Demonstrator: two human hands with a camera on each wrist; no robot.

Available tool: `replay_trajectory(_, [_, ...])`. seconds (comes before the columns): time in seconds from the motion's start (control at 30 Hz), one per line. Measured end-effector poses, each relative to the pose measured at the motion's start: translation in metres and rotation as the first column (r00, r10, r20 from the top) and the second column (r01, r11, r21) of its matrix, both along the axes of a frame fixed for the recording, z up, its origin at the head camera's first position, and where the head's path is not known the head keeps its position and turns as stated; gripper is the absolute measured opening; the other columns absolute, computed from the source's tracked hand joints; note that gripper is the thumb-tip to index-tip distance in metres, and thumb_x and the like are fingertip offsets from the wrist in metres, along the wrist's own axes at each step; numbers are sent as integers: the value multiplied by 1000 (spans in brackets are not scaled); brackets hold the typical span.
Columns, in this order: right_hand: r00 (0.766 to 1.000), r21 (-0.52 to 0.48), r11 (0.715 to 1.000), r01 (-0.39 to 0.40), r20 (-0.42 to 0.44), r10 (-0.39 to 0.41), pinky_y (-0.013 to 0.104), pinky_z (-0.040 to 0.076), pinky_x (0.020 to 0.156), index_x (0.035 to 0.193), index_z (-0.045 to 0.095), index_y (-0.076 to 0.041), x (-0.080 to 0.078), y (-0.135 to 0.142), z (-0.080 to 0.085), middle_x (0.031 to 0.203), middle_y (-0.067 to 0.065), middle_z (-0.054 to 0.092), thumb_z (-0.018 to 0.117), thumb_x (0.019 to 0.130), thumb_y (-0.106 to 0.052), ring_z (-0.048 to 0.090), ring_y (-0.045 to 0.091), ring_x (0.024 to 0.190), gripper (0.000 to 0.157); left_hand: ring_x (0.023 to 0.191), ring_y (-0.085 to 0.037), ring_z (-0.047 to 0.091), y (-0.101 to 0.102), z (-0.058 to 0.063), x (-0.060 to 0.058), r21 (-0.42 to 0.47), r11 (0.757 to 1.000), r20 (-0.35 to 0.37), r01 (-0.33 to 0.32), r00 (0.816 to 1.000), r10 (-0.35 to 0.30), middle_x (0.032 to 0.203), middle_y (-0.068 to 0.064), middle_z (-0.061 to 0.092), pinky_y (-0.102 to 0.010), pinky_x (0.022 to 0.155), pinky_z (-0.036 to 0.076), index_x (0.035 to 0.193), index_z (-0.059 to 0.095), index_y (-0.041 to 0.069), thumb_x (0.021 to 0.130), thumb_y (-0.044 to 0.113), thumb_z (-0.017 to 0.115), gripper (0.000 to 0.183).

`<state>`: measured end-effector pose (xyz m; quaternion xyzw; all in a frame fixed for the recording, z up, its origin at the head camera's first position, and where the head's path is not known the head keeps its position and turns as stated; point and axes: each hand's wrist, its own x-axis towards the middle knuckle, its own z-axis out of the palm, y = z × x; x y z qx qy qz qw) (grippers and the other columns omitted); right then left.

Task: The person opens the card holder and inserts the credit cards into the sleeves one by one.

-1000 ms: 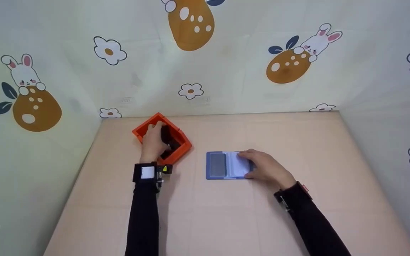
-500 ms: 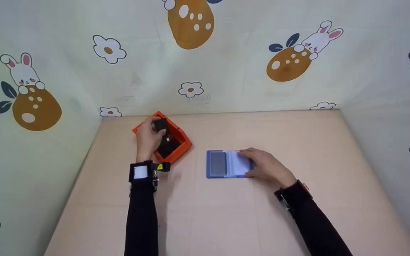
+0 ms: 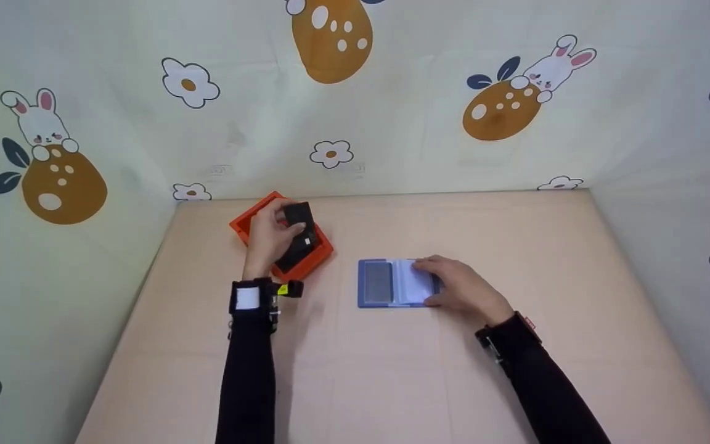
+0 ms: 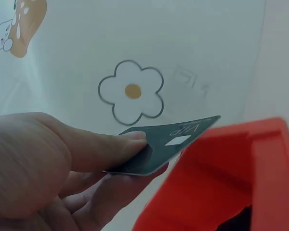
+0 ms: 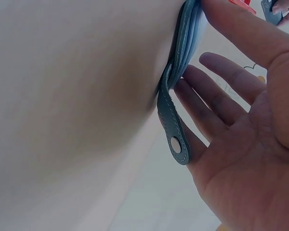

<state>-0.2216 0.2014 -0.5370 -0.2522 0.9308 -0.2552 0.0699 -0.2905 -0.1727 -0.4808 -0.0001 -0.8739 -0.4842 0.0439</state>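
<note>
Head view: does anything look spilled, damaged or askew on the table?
Only the orange box stands askew, turned cornerwise to the far edge of the table, while the open wallet lies roughly square to that edge. Nothing looks spilled or damaged.

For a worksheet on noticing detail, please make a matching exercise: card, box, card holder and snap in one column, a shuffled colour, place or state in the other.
1. Dark card
2. Box
3. Card holder
4. Snap

A. Orange-red
B. Round, on a strap
C. Pinched by the left hand
D. Lying open, touched by the right hand

Pairs: 1-C, 2-A, 3-D, 4-B
</note>
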Motion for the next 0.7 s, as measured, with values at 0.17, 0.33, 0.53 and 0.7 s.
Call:
replay_trajectory(0.17, [1000, 4, 1000, 0, 7, 0, 51, 47, 111, 144, 59, -5, 0, 0, 0, 144, 14, 62, 91, 78, -11, 59, 33, 131, 73, 97, -29, 61, 9, -2, 1, 53, 997, 49, 49, 997, -51, 131, -11, 69, -35, 80, 58, 135, 64, 18, 92, 7, 78, 46])
replay_trajectory(0.33, [1000, 9, 1000, -3, -12, 4, 51, 48, 110, 143, 61, -4, 0, 0, 0, 143, 15, 62, 91, 78, -12, 60, 33, 130, 72, 92, -27, 63, 21, -6, 1, 141, 987, 66, 77, 994, -87, 122, -12, 73, -31, 77, 59, 132, 65, 16, 90, 4, 78, 45])
replay_trajectory(0.53, [999, 15, 1000, -12, -32, 13, 50, 48, 110, 142, 61, -3, 0, 0, 1, 143, 15, 63, 91, 77, -11, 60, 33, 130, 72, 84, -22, 64, 44, -14, 1, 235, 966, 92, 110, 987, -135, 111, -15, 75, -35, 82, 62, 130, 65, 9, 88, -1, 79, 45])
replay_trajectory(0.7, [1000, 18, 1000, -5, -2, 5, 51, 47, 111, 144, 60, -3, 1, -1, 1, 145, 16, 61, 91, 78, -10, 58, 35, 133, 73, 84, -20, 65, 64, -26, 5, 255, 959, 162, 123, 972, -168, 109, -11, 75, -34, 82, 61, 127, 66, 8, 89, 5, 80, 41])
